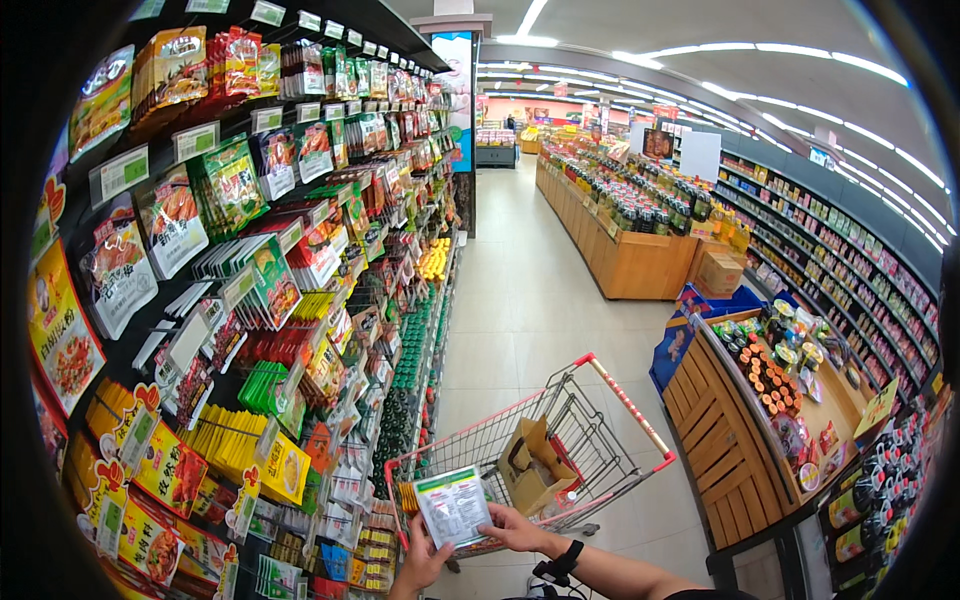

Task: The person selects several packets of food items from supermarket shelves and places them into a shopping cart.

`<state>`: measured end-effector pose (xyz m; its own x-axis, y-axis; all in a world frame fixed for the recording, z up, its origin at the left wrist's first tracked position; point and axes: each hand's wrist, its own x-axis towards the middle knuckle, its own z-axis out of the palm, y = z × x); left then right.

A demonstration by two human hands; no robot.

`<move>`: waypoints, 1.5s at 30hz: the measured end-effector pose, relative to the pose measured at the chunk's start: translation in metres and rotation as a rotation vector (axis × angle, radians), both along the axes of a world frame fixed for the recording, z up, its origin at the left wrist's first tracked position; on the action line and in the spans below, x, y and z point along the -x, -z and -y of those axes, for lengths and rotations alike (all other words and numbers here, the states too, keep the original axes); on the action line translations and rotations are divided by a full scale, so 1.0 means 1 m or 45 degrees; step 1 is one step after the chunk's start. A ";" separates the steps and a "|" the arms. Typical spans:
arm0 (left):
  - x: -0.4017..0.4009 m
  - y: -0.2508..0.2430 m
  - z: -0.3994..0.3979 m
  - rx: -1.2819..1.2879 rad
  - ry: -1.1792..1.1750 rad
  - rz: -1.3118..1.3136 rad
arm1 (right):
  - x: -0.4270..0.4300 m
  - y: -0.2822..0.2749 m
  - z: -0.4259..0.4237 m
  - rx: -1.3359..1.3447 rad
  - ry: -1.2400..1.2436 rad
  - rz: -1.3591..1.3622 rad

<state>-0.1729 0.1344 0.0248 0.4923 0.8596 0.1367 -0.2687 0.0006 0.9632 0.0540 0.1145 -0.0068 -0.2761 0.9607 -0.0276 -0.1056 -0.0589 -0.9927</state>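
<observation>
Both hands hold a flat white and silver seasoning packet with printed text, over the near side of a shopping cart. My left hand grips its lower left edge, the thumb at the bottom. My right hand pinches the lower right edge; a black band is around that wrist. Yellow packets show just left of the held packet. Inside the cart stand an open brown cardboard box or bag and a clear plastic item by its near side.
Hanging seasoning packets fill the shelf rack close on the left. A tiled aisle runs ahead. To the right are a slatted wooden display bin, a wooden counter of bottles and dark sauce bottles near the lower right.
</observation>
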 end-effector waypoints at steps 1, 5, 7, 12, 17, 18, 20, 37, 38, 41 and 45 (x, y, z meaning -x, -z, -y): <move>-0.003 0.001 0.007 0.079 -0.055 0.137 | -0.003 -0.004 0.002 -0.029 -0.080 -0.038; 0.000 -0.001 0.013 -0.039 -0.049 -0.496 | -0.008 -0.013 0.011 0.033 -0.192 -0.066; 0.001 -0.003 0.019 -0.109 -0.125 -0.432 | 0.001 -0.019 0.017 0.033 -0.131 -0.167; -0.004 -0.010 0.025 -0.155 -0.241 -0.339 | 0.020 -0.035 0.030 -0.377 0.256 0.372; -0.024 -0.040 0.034 -0.836 -0.326 -0.832 | 0.025 -0.046 0.031 -0.441 0.095 0.192; -0.022 -0.039 0.036 -0.761 -0.208 -0.873 | 0.023 -0.045 0.028 -0.551 0.030 0.359; -0.031 -0.037 0.035 -0.779 -0.163 -0.834 | 0.014 -0.026 0.019 -0.116 -0.024 -0.015; -0.032 0.002 0.017 -0.387 -0.063 -0.583 | -0.009 -0.007 0.022 0.012 0.078 0.020; -0.029 0.009 0.012 -0.381 -0.078 -0.651 | -0.009 -0.008 0.018 -0.043 0.231 0.057; -0.038 -0.005 0.013 -0.481 -0.213 -0.669 | -0.018 -0.004 0.013 -0.234 0.476 0.703; -0.046 -0.024 0.006 -0.494 -0.262 -0.801 | -0.019 -0.023 0.014 -0.141 0.469 0.465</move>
<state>-0.1265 0.1283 0.0487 0.4121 0.8901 0.1945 0.3719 -0.3592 0.8559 0.0726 0.1010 0.0158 0.0890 0.9949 0.0485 0.2545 0.0243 -0.9668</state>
